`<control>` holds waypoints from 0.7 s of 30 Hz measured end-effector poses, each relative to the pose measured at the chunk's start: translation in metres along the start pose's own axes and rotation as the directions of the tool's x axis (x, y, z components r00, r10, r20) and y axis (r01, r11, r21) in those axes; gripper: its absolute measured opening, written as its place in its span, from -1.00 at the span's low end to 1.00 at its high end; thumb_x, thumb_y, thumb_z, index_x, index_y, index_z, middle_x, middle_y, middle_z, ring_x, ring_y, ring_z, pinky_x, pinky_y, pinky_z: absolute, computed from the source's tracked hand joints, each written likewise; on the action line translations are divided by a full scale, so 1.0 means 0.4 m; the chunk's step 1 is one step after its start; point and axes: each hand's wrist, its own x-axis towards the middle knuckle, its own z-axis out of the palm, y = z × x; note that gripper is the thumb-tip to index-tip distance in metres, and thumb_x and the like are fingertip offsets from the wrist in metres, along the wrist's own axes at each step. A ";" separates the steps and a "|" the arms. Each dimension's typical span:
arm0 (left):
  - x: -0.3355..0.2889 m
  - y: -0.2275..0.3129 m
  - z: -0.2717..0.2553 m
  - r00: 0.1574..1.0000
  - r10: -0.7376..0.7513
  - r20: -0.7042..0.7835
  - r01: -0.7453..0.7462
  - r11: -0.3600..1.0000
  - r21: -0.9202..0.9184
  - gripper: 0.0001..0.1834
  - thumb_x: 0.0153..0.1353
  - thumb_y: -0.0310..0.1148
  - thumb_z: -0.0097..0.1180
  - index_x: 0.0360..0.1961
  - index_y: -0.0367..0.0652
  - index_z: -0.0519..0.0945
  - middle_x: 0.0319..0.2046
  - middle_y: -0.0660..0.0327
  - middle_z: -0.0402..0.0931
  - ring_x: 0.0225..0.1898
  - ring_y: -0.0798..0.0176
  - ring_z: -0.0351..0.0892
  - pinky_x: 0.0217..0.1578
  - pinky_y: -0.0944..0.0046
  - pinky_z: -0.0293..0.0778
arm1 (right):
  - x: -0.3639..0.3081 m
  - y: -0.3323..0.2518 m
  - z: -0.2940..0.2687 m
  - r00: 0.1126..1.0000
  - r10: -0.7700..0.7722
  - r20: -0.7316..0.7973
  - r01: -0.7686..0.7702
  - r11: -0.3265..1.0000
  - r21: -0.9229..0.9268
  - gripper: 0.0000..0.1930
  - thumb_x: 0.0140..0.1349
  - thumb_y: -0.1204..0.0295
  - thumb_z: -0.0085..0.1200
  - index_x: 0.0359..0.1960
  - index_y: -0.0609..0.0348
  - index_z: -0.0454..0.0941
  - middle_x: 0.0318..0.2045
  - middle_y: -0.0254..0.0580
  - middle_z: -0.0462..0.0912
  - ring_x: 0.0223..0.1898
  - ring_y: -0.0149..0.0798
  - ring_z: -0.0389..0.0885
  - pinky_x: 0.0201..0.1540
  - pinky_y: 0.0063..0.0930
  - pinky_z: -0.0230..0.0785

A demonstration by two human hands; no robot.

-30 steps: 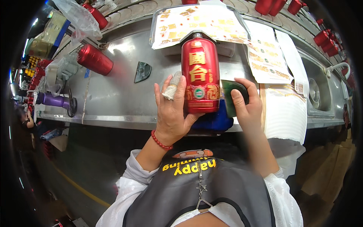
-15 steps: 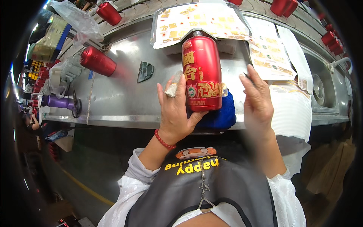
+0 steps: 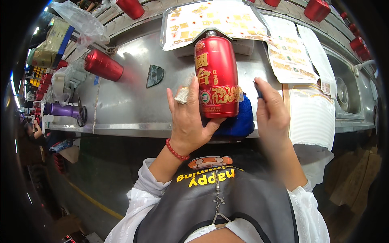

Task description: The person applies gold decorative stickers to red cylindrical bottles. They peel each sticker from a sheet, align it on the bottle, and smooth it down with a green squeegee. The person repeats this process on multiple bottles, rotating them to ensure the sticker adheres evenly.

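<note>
A glossy red bottle with gold lettering and a gold dragon band lies in front of me, its neck pointing away. My left hand grips its lower left side, thumb by the base; one finger wears a whitish cover. A blue cloth lies under the bottle's lower right. To the right, apart from the bottle, my right hand pinches a thin dark tool between thumb and finger; its exact kind cannot be made out. A clear label piece sticks out at the bottle's right edge.
Sheets of gold stickers lie on a tray behind the bottle, with more sticker sheets at right. Another red bottle lies at left beside a dark green flat piece. A sink is at far right; red bottles stand on a conveyor behind.
My right hand has shifted slightly down, and the dark tool in it now points up more steeply. The bottles on the conveyor have moved right. The left hand keeps its grip.
</note>
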 end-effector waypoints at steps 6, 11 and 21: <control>0.007 -0.004 0.006 1.000 0.014 0.006 -0.015 0.995 0.101 0.19 0.12 0.25 0.27 0.48 -0.41 0.04 0.26 -0.23 0.34 0.30 -0.38 0.25 0.32 -0.55 -0.20 | 0.101 -0.094 0.064 0.975 0.205 0.084 -0.217 0.959 0.181 -0.71 0.36 0.41 0.07 0.06 0.20 0.52 -0.25 0.07 0.68 -0.20 0.09 0.70 -0.16 -0.24 0.52; -0.011 -0.025 0.022 1.000 -0.009 0.021 0.009 1.000 0.014 0.17 0.17 0.29 0.18 0.48 -0.45 0.03 0.28 -0.25 0.32 0.33 -0.39 0.23 0.33 -0.53 -0.20 | 0.035 0.002 0.056 0.874 0.486 -0.018 -0.416 0.766 0.490 -0.75 0.41 0.45 0.05 0.05 0.27 0.52 -0.28 -0.14 0.71 -0.26 -0.33 0.66 -0.15 -0.47 0.51; -0.005 -0.018 -0.003 0.994 0.107 -0.034 -0.104 0.990 0.091 -0.05 0.23 0.14 0.22 0.46 -0.21 0.18 0.38 -0.04 0.24 0.43 -0.25 0.08 0.39 -0.42 -0.26 | -0.015 0.023 0.065 0.806 0.589 0.057 -0.476 0.588 0.654 -0.77 0.42 0.43 0.10 0.01 0.28 0.54 -0.31 -0.36 0.63 -0.29 -0.54 0.51 -0.18 -0.62 0.42</control>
